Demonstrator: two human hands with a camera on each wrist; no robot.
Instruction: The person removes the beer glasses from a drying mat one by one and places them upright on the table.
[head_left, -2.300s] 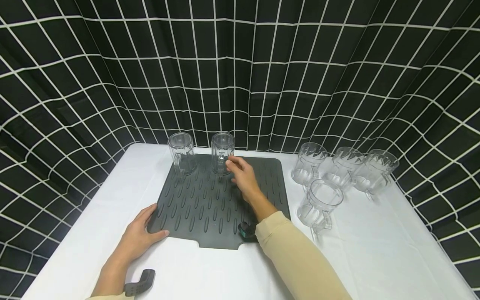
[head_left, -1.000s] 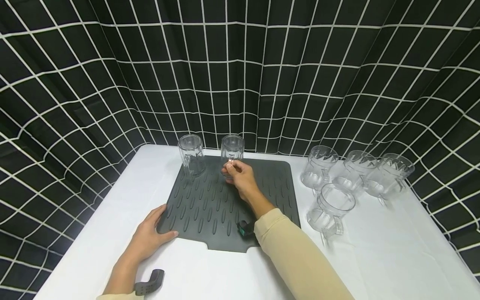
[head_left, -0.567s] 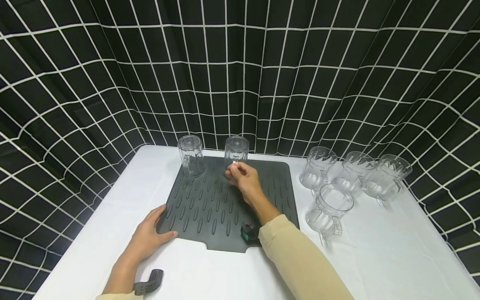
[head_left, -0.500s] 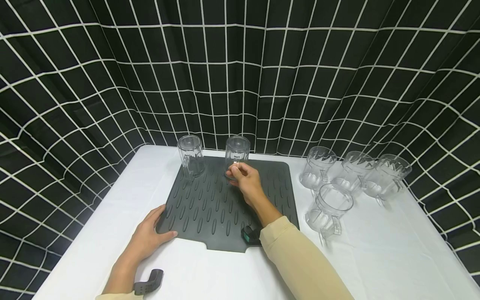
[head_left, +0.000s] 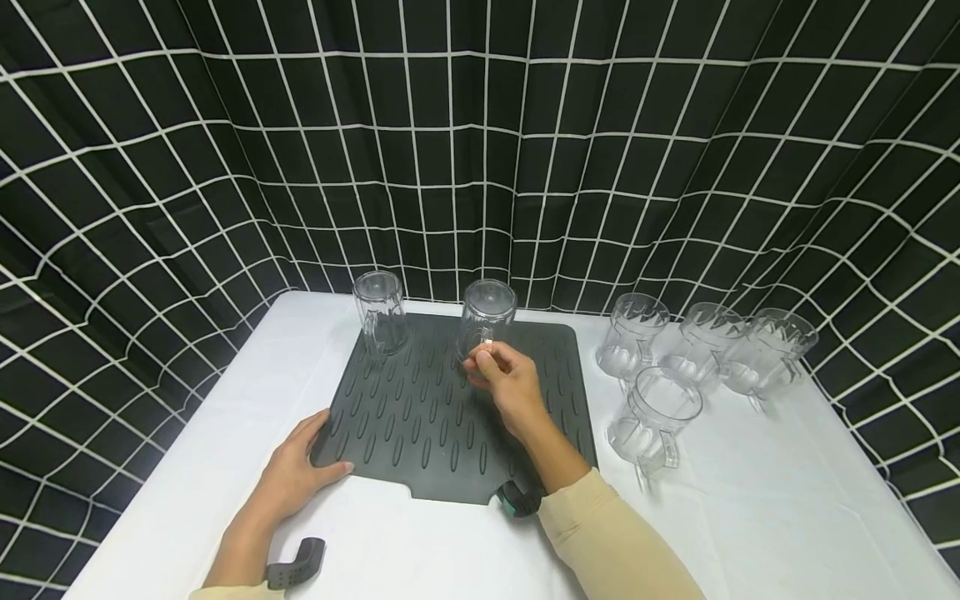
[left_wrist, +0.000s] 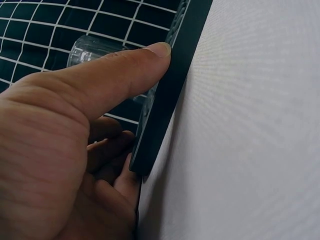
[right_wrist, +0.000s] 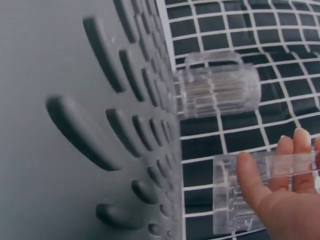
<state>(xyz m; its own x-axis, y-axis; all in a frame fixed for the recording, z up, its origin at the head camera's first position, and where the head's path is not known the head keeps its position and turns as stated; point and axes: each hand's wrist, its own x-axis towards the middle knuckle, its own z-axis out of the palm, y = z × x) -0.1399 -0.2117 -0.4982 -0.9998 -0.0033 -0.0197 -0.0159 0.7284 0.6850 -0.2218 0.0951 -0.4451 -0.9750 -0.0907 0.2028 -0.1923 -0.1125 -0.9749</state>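
Observation:
My right hand (head_left: 513,387) pinches the handle of a clear glass mug (head_left: 489,304), which is upside down with its base on top. In the right wrist view this mug (right_wrist: 223,192) is clear of the dark grey ribbed drying mat (head_left: 427,433), with a gap between rim and mat. Another upturned mug (head_left: 381,312) stands at the mat's back left corner, handle toward me. My left hand (head_left: 288,479) holds the mat's front left corner, thumb along the front edge and fingers at the left side. In the left wrist view the thumb lies against the mat's edge (left_wrist: 175,90).
Several clear mugs stand mouth up to the right of the mat: a nearer one (head_left: 654,417) and three behind it, including a back left mug (head_left: 632,337). White cloth (head_left: 787,500) covers the table. A black curtain with white grid lines (head_left: 480,167) hangs behind and at both sides.
My right hand has taken the upturned mug by its handle, brought it to the right along the mat, and now has it lifted and nearer to me. The left hand stays at the corner.

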